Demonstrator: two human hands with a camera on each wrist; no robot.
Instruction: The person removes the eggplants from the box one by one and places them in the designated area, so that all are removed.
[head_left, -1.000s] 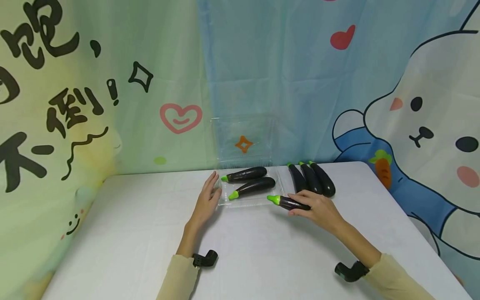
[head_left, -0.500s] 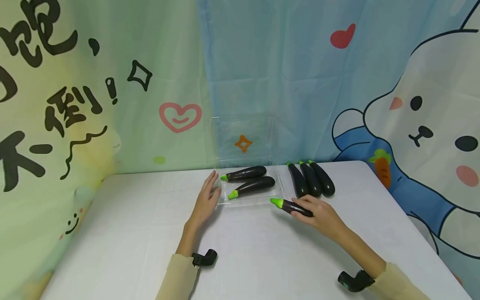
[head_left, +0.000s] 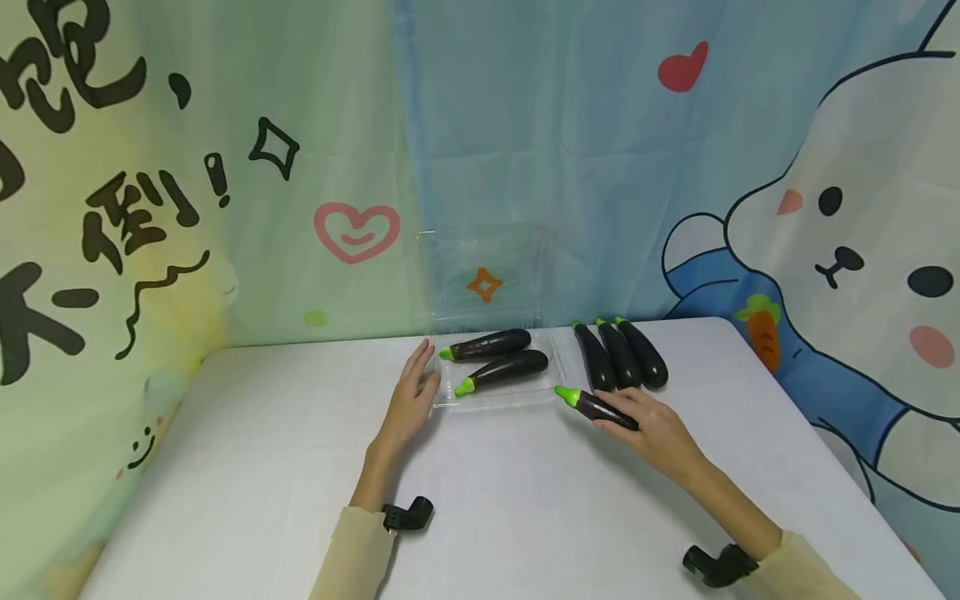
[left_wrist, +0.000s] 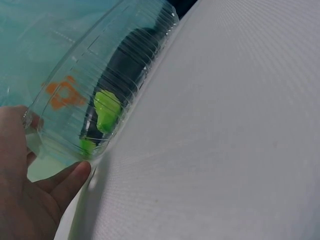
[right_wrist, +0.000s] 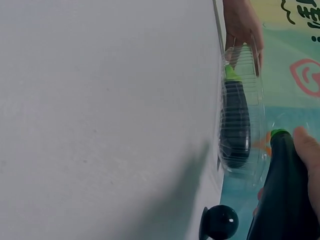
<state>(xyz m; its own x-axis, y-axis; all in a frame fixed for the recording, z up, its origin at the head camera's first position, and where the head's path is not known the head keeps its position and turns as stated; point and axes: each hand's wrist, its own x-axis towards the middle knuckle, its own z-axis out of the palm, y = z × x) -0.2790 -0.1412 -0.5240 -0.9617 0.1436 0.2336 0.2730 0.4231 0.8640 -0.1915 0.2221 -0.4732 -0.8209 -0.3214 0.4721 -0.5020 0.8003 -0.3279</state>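
Observation:
In the head view a clear plastic container [head_left: 536,392] stands at the table's back with its lid [head_left: 487,258] raised. Two dark eggplants with green stems lie inside, a far eggplant [head_left: 491,344] and a near eggplant [head_left: 510,367]. My left hand [head_left: 405,404] rests against the container's left side, thumb and fingers spread in the left wrist view. Right of the container, my right hand [head_left: 656,429] holds another eggplant [head_left: 596,407] above the table, its green stem pointing left. That held eggplant [right_wrist: 286,185] looms close in the right wrist view, with my thumb along it.
Three more eggplants [head_left: 621,358] lie side by side on the white table [head_left: 480,508], just right of the container and behind my right hand. A printed curtain [head_left: 480,125] hangs right behind the table's back edge. Each wrist wears a black camera [head_left: 408,514].
My right hand has moved slightly right with the eggplant, away from the container. The left hand stays at the container's side. The whole head view has shifted a little.

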